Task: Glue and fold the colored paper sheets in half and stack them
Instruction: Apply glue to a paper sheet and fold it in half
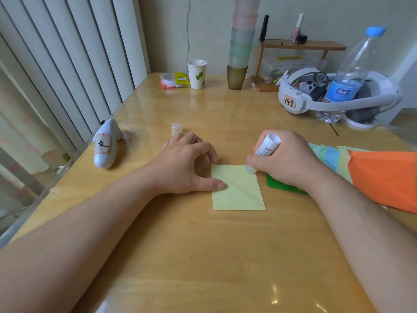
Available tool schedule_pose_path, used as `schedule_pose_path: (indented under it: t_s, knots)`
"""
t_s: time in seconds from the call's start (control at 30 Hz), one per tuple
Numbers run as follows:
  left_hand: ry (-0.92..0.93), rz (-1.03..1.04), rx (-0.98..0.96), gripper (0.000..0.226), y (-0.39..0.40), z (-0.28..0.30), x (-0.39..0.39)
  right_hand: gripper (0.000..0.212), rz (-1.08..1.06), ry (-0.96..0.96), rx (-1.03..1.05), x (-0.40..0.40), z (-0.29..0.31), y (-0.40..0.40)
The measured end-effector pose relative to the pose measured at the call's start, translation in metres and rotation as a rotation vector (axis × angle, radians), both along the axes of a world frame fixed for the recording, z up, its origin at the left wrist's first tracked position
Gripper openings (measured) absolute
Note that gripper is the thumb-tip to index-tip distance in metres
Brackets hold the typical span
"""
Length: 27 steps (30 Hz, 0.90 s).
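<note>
gluing step in hand. white controller [105, 144] lies near table [203, 256] left edge; glue cap [176, 128] stands just beyond left hand [187, 163]. left hand presses pale yellow sheet [237, 190] flat at its left edge, thumb extended on the paper, fingers loosely curled. right hand [286, 159] grips glue stick [264, 152], tip touching the sheet's far right corner. green sheet [277, 185] and orange sheet [383, 177] wait toward right edge. next move likely calls for covering the sheet with glue, then folding it.

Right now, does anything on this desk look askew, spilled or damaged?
Nothing spilled or broken. The pale green sheet already carries diagonal creases, and the water bottle leans inside the white headset rather than standing upright.
</note>
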State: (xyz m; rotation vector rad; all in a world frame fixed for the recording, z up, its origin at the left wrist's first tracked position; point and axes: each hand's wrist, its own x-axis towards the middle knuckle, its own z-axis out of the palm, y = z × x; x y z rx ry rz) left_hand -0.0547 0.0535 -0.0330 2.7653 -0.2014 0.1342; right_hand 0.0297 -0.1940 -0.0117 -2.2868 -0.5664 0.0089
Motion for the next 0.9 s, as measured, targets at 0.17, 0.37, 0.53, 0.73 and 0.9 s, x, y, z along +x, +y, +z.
schedule_pose_path:
  t_s: [0.17, 0.37, 0.53, 0.73, 0.9]
  knots:
    - [0.014, 0.011, 0.004, 0.070, 0.000, 0.000, 0.001, 0.019, -0.047, 0.041, 0.355, 0.003, 0.000, 0.004]
    - [0.042, 0.019, 0.032, 0.075, 0.000, 0.000, 0.003, 0.023, 0.116, 0.024, 0.251, -0.016, -0.008, 0.031]
    - [0.066, 0.007, 0.054, 0.086, 0.006, 0.002, 0.005, 0.025, 0.153, 0.027, 0.207, -0.019, -0.009, 0.042]
    - [0.063, 0.000, 0.039, 0.082, 0.006, 0.002, 0.005, 0.025, 0.158, 0.030, 0.136, -0.022, -0.008, 0.045]
    - [0.062, -0.006, 0.031, 0.082, 0.006, 0.001, 0.005, 0.025, 0.146, 0.017, 0.102, -0.020, -0.006, 0.041]
